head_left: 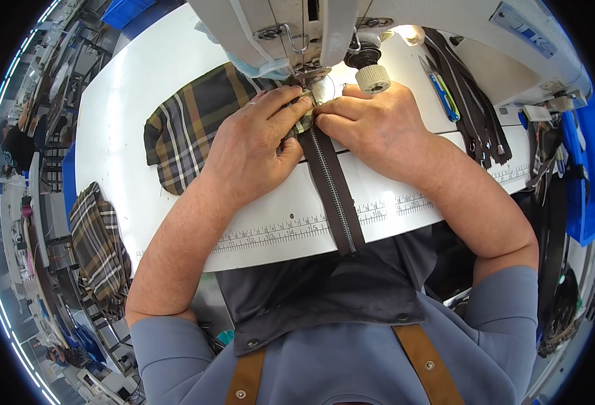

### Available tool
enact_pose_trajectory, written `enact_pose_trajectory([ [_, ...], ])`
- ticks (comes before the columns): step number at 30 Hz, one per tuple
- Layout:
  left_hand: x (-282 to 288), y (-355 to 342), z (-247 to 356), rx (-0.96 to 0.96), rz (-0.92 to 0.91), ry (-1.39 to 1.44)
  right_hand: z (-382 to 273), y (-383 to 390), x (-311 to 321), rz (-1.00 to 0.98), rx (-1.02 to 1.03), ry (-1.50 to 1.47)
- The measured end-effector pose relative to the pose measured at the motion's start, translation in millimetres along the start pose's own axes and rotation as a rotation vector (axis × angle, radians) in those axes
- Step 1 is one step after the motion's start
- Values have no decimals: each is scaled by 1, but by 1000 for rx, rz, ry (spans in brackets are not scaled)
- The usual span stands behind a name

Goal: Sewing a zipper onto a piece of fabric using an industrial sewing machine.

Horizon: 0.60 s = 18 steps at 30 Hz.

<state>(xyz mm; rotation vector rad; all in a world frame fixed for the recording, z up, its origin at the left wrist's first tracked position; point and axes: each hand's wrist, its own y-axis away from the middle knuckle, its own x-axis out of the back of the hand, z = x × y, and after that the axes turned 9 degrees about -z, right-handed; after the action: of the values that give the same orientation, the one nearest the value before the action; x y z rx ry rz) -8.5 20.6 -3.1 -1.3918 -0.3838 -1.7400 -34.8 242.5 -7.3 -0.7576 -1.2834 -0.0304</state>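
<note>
My left hand (257,138) presses the edge of a plaid fabric piece (193,118), its fingers bent and pinching close to the sewing machine (311,40) needle area. The plaid piece spreads out to the left on the white table. My right hand (378,125) is closed at the top end of a dark brown zipper (331,189) with metal teeth, its fingertips pressed together beside the presser foot. From there the zipper runs down between my hands and hangs over the table's front edge. My fingers hide the spot where the zipper and fabric meet.
Several more zippers (473,101) lie at the right beside blue-and-green thread snips (444,96). A ruler strip (270,236) runs along the table's front. More plaid fabric (98,246) hangs at the left edge. Blue bins (583,182) stand at the right.
</note>
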Motion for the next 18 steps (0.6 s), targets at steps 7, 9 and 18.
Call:
enact_pose_trajectory([
  [7, -2, 0, 1, -16, 19, -61, -1, 0, -2, 24, 10, -3],
  [9, -3, 0, 1, -11, 17, -63, -1, 0, -3, 22, 12, -6],
  [18, -5, 2, 2, 0, 15, -80, -1, 1, -3, 23, 6, -23],
])
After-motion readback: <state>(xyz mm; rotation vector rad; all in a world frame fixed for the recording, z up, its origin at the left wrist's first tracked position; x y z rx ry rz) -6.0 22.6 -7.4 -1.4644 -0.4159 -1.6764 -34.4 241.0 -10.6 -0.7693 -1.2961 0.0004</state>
